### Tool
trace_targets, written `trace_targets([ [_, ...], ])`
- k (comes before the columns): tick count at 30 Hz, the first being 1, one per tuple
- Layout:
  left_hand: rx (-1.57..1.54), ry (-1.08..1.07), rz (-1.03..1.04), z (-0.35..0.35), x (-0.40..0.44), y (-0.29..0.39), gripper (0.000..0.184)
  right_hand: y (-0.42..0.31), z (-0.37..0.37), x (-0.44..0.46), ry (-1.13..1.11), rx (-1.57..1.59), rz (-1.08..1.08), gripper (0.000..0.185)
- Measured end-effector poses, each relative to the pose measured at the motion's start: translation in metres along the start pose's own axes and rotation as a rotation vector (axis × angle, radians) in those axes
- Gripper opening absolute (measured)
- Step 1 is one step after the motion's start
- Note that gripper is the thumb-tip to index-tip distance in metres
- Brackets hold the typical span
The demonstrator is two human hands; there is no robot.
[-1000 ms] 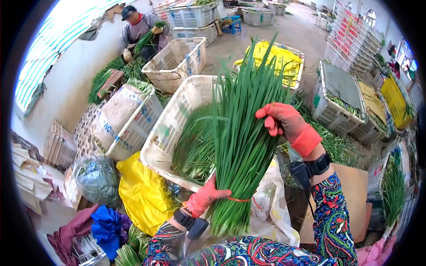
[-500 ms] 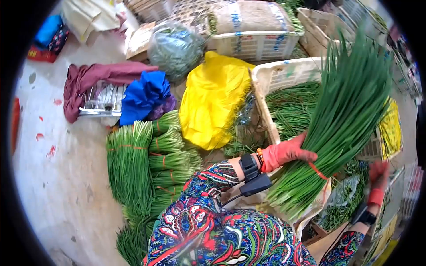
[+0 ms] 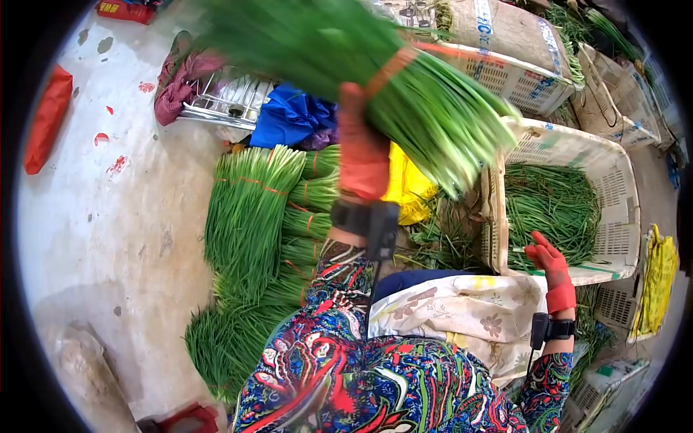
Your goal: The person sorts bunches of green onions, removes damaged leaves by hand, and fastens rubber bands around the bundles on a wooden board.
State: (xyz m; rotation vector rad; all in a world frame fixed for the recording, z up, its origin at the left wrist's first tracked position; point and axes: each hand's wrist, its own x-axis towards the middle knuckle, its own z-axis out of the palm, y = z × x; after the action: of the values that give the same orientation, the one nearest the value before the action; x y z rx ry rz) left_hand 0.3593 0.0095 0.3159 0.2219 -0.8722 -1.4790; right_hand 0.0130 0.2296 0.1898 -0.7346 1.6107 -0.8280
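Note:
My left hand point(image 3: 363, 155), in a red glove, grips a large bunch of chives point(image 3: 433, 108) near its orange band, held up and blurred by motion. The pale stem ends point to the lower right, the green leaves to the upper left. My right hand point(image 3: 552, 268), also red-gloved, is empty with its fingers apart at the near edge of a white plastic crate point(image 3: 613, 166). Loose chives point(image 3: 552, 209) lie inside that crate. Beneath my left arm, banded chive bunches point(image 3: 253, 209) are stacked on the floor.
A blue cloth point(image 3: 289, 115) and a wire rack point(image 3: 231, 97) lie beyond the stack. Yellow plastic point(image 3: 411, 191) is partly hidden behind the held bunch. A sack-covered crate point(image 3: 491, 50) stands at the back. Flowered cloth point(image 3: 462, 317) covers my lap. A red bag point(image 3: 48, 119) lies at left.
My left hand has swung the chive bunch from the right to the upper left, turning it over. My right hand has moved up to the crate's near edge. The view has shifted left.

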Motion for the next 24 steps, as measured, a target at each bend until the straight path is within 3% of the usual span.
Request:
trace_targets([
  [3, 0.086, 0.081, 0.354, -0.012, 0.015, 0.032, 0.067, 0.011, -0.022, -0.006, 0.061, 0.008, 0.062, 0.045],
  [5, 0.051, 0.151, 0.486, -0.039, 0.013, 0.046, 0.060, 0.020, -0.034, -0.008, 0.127, 0.040, 0.102, 0.048],
  [7, -0.116, 0.495, 0.454, -0.081, -0.003, 0.055, 0.057, 0.026, -0.041, -0.010, 0.156, 0.090, 0.138, 0.049],
  [9, -0.236, 0.557, 0.432, -0.130, -0.027, 0.061, 0.058, 0.030, -0.044, -0.014, 0.154, 0.100, 0.165, 0.049],
  [12, 0.385, 0.969, 0.327, -0.182, -0.077, 0.044, 0.056, 0.035, -0.049, -0.017, 0.126, 0.216, 0.184, 0.046],
  [15, 0.618, 1.267, 0.103, -0.230, -0.122, 0.021, 0.055, 0.035, -0.051, -0.026, 0.183, 0.216, 0.240, 0.042],
  [19, 0.677, 1.447, -0.132, -0.283, -0.156, 0.001, 0.053, 0.040, -0.064, -0.054, 0.260, 0.142, 0.300, 0.039],
  [21, 0.682, 1.479, -0.216, -0.307, -0.160, -0.004, 0.052, 0.072, -0.087, -0.067, 0.272, 0.170, 0.318, 0.040],
  [24, 0.668, 1.487, -0.298, -0.338, -0.159, -0.009, 0.050, 0.065, -0.089, -0.108, 0.423, 0.074, 0.353, 0.044],
])
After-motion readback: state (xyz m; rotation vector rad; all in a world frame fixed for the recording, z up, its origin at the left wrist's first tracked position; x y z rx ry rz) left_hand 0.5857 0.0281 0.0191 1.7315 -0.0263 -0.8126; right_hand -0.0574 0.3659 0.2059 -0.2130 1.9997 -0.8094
